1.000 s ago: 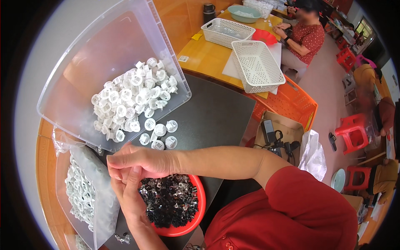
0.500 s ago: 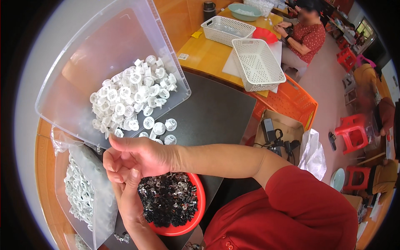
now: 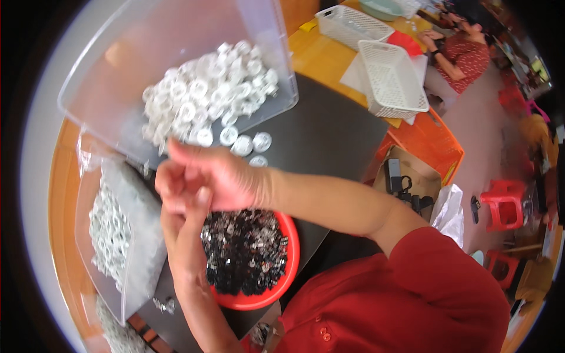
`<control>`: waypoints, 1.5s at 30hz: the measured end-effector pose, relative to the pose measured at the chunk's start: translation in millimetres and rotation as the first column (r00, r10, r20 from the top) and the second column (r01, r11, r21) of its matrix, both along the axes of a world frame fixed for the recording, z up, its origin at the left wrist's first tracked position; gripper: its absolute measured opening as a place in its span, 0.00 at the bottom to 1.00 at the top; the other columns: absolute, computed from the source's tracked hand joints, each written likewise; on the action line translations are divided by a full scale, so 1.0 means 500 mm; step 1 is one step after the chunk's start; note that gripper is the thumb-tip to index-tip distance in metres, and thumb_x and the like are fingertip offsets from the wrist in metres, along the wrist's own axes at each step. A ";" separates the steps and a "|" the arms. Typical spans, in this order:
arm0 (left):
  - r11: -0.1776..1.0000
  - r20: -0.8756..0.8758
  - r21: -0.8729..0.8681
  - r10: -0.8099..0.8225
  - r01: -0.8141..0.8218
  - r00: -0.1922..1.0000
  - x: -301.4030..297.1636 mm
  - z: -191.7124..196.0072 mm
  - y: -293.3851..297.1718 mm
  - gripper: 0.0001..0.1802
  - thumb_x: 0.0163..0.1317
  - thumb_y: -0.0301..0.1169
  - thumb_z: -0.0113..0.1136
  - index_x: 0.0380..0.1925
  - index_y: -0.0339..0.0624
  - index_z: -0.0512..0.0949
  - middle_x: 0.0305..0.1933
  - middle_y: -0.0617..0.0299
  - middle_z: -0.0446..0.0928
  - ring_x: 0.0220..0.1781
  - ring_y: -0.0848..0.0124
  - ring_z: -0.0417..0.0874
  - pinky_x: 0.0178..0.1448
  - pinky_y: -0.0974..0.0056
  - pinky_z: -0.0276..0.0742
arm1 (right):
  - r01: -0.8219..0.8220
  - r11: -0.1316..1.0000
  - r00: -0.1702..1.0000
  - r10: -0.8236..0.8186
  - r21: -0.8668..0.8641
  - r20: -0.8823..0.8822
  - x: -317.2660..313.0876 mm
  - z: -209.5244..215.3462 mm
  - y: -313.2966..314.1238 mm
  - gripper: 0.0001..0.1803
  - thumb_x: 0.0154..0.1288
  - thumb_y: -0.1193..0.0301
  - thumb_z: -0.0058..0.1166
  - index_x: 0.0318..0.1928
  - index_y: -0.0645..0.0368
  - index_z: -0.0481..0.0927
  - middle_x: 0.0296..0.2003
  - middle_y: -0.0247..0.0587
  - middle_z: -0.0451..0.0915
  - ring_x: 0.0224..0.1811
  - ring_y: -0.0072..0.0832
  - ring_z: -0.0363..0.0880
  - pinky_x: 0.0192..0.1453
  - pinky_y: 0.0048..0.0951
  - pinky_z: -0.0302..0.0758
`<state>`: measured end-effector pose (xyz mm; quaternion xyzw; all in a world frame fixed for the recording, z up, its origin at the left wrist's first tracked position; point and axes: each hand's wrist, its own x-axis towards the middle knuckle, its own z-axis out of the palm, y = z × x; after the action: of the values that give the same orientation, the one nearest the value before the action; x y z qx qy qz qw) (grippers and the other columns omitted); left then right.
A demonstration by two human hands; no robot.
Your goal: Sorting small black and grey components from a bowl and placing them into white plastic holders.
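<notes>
My right hand (image 3: 226, 176) and my left hand (image 3: 187, 232) meet above the table, fingers curled against each other. Both are closed, and whatever lies between the fingertips is hidden. Beyond them, a tilted clear plastic bin (image 3: 296, 97) holds a heap of white round plastic parts (image 3: 206, 91). Several of these parts (image 3: 243, 145) lie loose on the dark tabletop by its mouth. Partly under my wrists stands a red basin (image 3: 296, 253) full of small black and clear pieces (image 3: 247, 259). Left of my hands, a clear plastic container (image 3: 125, 306) holds white rings (image 3: 109, 226).
A few small clear pieces (image 3: 165, 305) lie on the dark table (image 3: 332, 123). At the far right are white perforated baskets (image 3: 393, 79), an orange crate (image 3: 432, 141) and a cardboard box (image 3: 424, 170) with black cables. Another person (image 3: 462, 59) sits at the yellow table (image 3: 329, 56).
The whole view has shifted, so the bin, basin and baskets appear higher and farther right. My hands stay pressed together in much the same pose.
</notes>
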<state>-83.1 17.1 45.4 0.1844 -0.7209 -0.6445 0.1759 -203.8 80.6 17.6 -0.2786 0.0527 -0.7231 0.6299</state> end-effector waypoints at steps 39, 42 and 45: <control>0.967 -0.264 -0.110 0.195 -0.230 0.945 0.142 -0.065 0.020 0.08 0.67 0.28 0.57 0.38 0.33 0.79 0.39 0.61 0.81 0.36 0.77 0.78 0.45 0.72 0.74 | 0.943 0.313 -0.021 -0.293 -0.116 -0.956 -0.098 -0.107 0.208 0.15 0.64 0.60 0.59 0.41 0.60 0.78 0.33 0.35 0.77 0.30 0.24 0.75 0.34 0.28 0.72; 0.962 -0.270 -0.194 0.137 -0.193 0.953 0.147 -0.059 0.036 0.07 0.66 0.27 0.58 0.39 0.34 0.79 0.40 0.62 0.81 0.37 0.78 0.78 0.45 0.73 0.73 | 0.649 0.683 0.721 -0.412 0.335 -0.557 -0.034 -0.066 0.235 0.16 0.71 0.58 0.51 0.43 0.59 0.76 0.34 0.31 0.77 0.25 0.15 0.65 0.30 0.20 0.64; 0.962 -0.206 -0.260 0.025 -0.079 0.978 0.152 -0.052 0.045 0.10 0.65 0.26 0.58 0.45 0.34 0.78 0.44 0.62 0.81 0.46 0.75 0.80 0.53 0.70 0.74 | 0.397 0.836 0.915 -0.327 0.378 -0.238 0.035 -0.053 0.232 0.19 0.73 0.55 0.46 0.43 0.59 0.76 0.36 0.35 0.77 0.25 0.17 0.64 0.32 0.22 0.65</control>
<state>-7.3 39.4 19.2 0.1119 -0.7745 -0.5521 0.2878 -186.3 196.3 -8.8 -0.1802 0.3098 -0.7756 0.5196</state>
